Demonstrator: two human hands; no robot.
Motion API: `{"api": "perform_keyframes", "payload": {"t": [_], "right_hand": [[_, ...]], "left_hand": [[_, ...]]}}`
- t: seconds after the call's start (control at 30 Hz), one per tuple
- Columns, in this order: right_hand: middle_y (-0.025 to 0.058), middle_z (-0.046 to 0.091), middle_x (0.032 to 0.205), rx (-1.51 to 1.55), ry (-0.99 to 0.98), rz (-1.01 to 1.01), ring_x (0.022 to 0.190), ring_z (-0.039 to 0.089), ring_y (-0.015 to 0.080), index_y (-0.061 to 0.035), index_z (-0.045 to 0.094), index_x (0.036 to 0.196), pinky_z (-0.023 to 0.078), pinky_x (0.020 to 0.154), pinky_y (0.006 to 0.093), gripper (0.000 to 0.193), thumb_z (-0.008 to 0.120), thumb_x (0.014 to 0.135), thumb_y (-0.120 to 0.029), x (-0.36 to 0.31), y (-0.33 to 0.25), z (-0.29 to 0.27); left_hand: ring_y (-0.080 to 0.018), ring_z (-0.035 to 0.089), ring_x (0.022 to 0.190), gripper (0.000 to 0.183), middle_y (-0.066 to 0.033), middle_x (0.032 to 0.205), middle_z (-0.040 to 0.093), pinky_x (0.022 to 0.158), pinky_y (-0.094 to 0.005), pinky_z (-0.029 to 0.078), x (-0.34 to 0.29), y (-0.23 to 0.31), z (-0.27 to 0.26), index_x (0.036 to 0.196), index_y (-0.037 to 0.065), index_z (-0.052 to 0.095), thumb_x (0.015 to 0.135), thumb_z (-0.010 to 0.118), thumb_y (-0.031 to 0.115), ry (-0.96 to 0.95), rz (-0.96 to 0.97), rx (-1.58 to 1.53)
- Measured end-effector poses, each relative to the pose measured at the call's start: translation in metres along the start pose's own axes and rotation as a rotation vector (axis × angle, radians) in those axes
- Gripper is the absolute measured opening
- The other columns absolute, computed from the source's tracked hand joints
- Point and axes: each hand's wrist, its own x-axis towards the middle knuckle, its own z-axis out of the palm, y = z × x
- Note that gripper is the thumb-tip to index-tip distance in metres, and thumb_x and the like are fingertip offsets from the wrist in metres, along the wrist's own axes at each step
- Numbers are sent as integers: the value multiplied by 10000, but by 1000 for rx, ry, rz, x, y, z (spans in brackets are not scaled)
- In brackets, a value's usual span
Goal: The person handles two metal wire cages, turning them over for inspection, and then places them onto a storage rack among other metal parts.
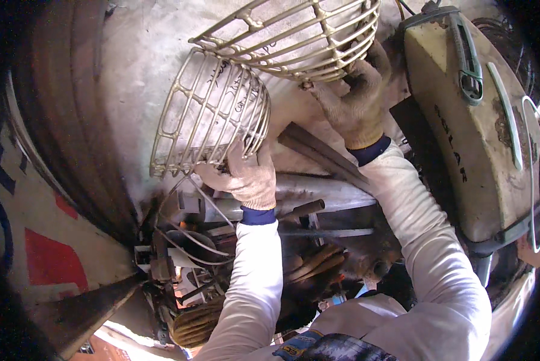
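Two curved, brass-coloured metal bar grilles are up against a pale, stained surface [131,78] with handwriting on it. My left hand [249,180], in a beige knit glove, has its fingers curled round the lower edge of the smaller left grille [187,94]. The larger right grille [255,24] runs out past the top of the view. At its lower right corner my right hand [357,108], gloved alike, grips the bars between thumb and fingers. The two grilles meet or overlap near the top centre; which one lies in front I cannot tell.
A worn cream machine casing [456,126] with a grey handle stands at right. Below the hands lie a dark metal bar [324,153], a grey cylinder [294,188] and loose cables [200,257]. A panel with red markings [53,259] is at lower left.
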Motion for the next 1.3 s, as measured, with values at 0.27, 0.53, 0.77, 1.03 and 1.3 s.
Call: {"api": "perform_keyframes", "payload": {"t": [0.27,0.53,0.77,1.03,1.3], "right_hand": [[131,450,1186,-113,-72,32,1197,412,420,-258,739,1032,460,877,443,393,867,661,-223,0,-8,-10],[174,454,1269,39,116,-11,1195,452,392,-112,556,1166,445,943,461,615,909,679,-242,-3,9,-3],[203,491,1264,65,-2,104,1103,540,333,-51,491,1190,476,907,406,662,905,702,-216,-18,20,-2],[209,457,1282,-6,25,13,1183,466,372,-71,501,1188,442,953,447,668,909,688,-243,-10,12,-2],[199,475,1257,-15,42,30,1204,449,409,-108,533,1176,406,996,491,657,915,667,-271,-10,14,-2]], "left_hand": [[-507,312,1290,719,-308,1386,275,1045,-623,350,6,8,-4,1260,102,510,699,910,307,22,-23,-20],[-455,361,1209,697,-286,1333,309,1023,-603,359,5,7,-1,1247,81,510,718,891,326,33,-10,11],[-422,377,1184,680,-269,1293,364,1017,-579,369,4,7,-2,1222,71,538,697,897,312,-12,-39,2],[-453,372,1181,686,-295,1319,342,1008,-627,362,3,3,-1,1222,87,520,689,898,294,-39,-64,-60],[-602,222,1325,763,-371,1447,179,1055,-730,264,5,3,-2,1259,133,469,681,918,351,-19,-22,5]]}}
